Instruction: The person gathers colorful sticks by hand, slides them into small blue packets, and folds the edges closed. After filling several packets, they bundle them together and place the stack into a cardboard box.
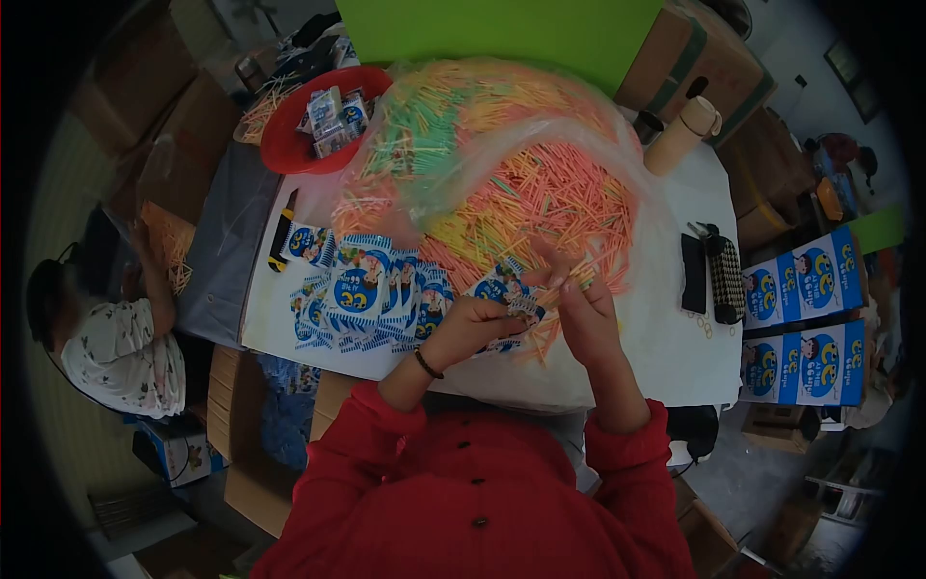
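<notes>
Boxes (709, 63) of brown cardboard crowd the dim room around a white-topped desk (690, 372), and a co-worker (125, 352) sits at the left. Across the desk spreads a clear bag (569, 130) with a heap of coloured sticks (569, 193); printed packets (359, 285) lie left of it. At the near side, the left hand (463, 336) has its fingers closed on a blue packet (502, 288), long axis aslant, its open end hard to tell. The right hand (590, 323), just beside it, pinches pale sticks that slant away from the body.
</notes>
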Tool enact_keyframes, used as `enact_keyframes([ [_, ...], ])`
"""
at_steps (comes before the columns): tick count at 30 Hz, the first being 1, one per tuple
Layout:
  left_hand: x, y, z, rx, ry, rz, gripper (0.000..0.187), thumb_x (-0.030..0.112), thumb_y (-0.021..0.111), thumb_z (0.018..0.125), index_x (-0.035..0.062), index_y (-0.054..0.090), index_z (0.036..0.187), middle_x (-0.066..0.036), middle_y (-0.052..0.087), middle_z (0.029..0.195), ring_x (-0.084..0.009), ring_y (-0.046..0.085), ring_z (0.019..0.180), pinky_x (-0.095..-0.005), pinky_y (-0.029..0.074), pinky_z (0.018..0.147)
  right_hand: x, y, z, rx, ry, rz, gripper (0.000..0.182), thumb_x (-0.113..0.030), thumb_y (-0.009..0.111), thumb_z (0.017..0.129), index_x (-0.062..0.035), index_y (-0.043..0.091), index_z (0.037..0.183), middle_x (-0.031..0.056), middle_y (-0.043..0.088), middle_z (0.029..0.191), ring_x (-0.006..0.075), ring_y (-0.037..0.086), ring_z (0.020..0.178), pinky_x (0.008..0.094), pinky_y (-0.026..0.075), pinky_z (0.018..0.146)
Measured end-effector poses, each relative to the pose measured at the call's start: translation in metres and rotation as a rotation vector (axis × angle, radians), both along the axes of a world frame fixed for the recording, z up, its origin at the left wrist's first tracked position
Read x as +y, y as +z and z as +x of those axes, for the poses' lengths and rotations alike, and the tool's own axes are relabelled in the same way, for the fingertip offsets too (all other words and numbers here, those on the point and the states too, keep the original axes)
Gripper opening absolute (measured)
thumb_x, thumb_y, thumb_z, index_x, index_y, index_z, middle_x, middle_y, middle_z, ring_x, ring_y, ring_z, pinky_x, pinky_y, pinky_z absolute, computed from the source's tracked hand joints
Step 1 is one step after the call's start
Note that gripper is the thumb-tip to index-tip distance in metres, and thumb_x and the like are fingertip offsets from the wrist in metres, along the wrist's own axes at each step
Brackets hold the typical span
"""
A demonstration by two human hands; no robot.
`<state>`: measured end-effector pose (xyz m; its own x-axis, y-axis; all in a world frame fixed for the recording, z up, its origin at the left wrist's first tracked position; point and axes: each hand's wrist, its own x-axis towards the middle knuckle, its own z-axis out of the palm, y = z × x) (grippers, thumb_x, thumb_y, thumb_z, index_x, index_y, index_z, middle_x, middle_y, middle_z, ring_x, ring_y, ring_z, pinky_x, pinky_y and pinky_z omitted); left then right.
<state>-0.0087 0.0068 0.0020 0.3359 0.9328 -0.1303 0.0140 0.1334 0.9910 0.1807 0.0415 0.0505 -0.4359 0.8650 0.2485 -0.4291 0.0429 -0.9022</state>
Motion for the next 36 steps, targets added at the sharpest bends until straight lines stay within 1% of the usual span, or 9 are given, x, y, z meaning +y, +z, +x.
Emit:
enact_keyframes([
  [7, 0.0, 0.005, -0.007, 0.113, -0.081, 0.147, 0.014, 0.014, 0.072, 0.086, 0.0038, 0.069, 0.078, 0.006, 0.049, 0.057, -0.0003, 0.041, 0.056, -0.0218, 0.035, 0.049, -0.001, -0.004, -0.001, -0.137, 0.029, 0.096, 0.021, -0.028, 0.045, 0.101, -0.0095, 0.054, 0.097, 0.0163, 0.064, 0.117, 0.0251, 0.039, 0.134, 0.0467, 0.027, 0.111],
  [10, -0.002, 0.003, -0.008, 0.124, -0.058, 0.222, 0.012, 0.014, 0.072, 0.085, 0.0044, 0.069, 0.079, 0.004, 0.048, 0.056, -0.0017, 0.041, 0.055, -0.0228, 0.035, 0.049, -0.003, -0.004, -0.001, -0.129, 0.111, 0.076, 0.022, -0.026, 0.043, 0.102, -0.0087, 0.056, 0.101, 0.0103, 0.066, 0.113, 0.0239, 0.026, 0.141, 0.044, 0.027, 0.11],
  [16, -0.003, 0.007, -0.008, 0.189, -0.07, 0.263, 0.009, 0.013, 0.072, 0.085, 0.004, 0.07, 0.086, 0.002, 0.057, 0.062, -0.0025, 0.046, 0.058, -0.0238, 0.04, 0.052, -0.011, -0.009, 0.0, -0.071, 0.142, -0.189, 0.022, -0.027, 0.044, 0.102, -0.0082, 0.055, 0.1, 0.0113, 0.061, 0.123, 0.0249, 0.032, 0.138, 0.0422, 0.036, 0.105],
  [21, -0.004, -0.008, 0.004, -0.14, 0.029, 0.227, 0.02, 0.007, 0.064, 0.091, 0.0046, 0.065, 0.111, 0.001, 0.064, 0.099, -0.0034, 0.057, 0.084, -0.0214, 0.047, 0.067, -0.007, -0.018, 0.006, -0.739, 0.073, 0.425, 0.024, -0.026, 0.048, 0.1, -0.0106, 0.057, 0.115, 0.0057, 0.057, 0.131, 0.0273, 0.033, 0.139, 0.0469, 0.016, 0.114],
  [25, -0.006, -0.013, -0.002, -0.188, -0.088, 0.054, 0.029, 0.005, 0.057, 0.094, 0.0049, 0.06, 0.123, -0.001, 0.064, 0.11, -0.0067, 0.058, 0.096, -0.0233, 0.049, 0.078, -0.01, -0.003, 0.006, -0.752, 0.091, 0.391, 0.03, -0.024, 0.051, 0.097, -0.0126, 0.055, 0.125, 0.0032, 0.055, 0.134, 0.0283, 0.031, 0.14, 0.0474, 0.004, 0.115],
  [28, -0.002, -0.004, 0.003, -0.2, -0.064, 0.099, 0.032, 0.004, 0.052, 0.096, 0.0041, 0.057, 0.128, -0.003, 0.063, 0.117, -0.009, 0.059, 0.103, -0.0236, 0.049, 0.084, -0.005, -0.001, 0.016, -0.674, 0.004, 0.383, 0.038, -0.023, 0.055, 0.095, -0.0117, 0.052, 0.131, 0.0051, 0.056, 0.131, 0.0253, 0.033, 0.139, 0.0444, 0.012, 0.115],
  [31, -0.001, 0.003, 0.001, -0.204, -0.047, 0.023, 0.036, 0.003, 0.052, 0.096, 0.0041, 0.053, 0.133, -0.004, 0.063, 0.118, -0.0101, 0.059, 0.106, -0.0239, 0.048, 0.088, 0.002, -0.005, 0.026, -0.501, -0.15, 0.25, 0.041, -0.016, 0.063, 0.09, -0.0111, 0.054, 0.13, 0.0037, 0.062, 0.117, 0.0253, 0.051, 0.122, 0.0385, 0.034, 0.106],
  [34, 0.0, -0.01, 0.001, -0.199, -0.006, -0.119, 0.033, 0.004, 0.053, 0.096, 0.0033, 0.055, 0.129, -0.004, 0.063, 0.116, -0.0097, 0.059, 0.105, -0.0242, 0.048, 0.088, 0.002, -0.002, 0.03, -0.555, -0.16, 0.109, 0.033, -0.011, 0.062, 0.09, -0.0058, 0.058, 0.122, 0.0085, 0.062, 0.116, 0.0163, 0.053, 0.117, 0.031, 0.041, 0.097],
  [36, 0.002, -0.014, 0.001, -0.227, 0.068, -0.022, 0.029, 0.004, 0.053, 0.096, 0.0026, 0.057, 0.125, -0.003, 0.064, 0.113, -0.0103, 0.059, 0.103, -0.0253, 0.049, 0.088, 0.01, -0.005, 0.034, -0.784, -0.48, 0.24, 0.022, -0.006, 0.065, 0.086, -0.0026, 0.064, 0.108, 0.0099, 0.064, 0.105, 0.0181, 0.061, 0.1, 0.0307, 0.048, 0.084],
])
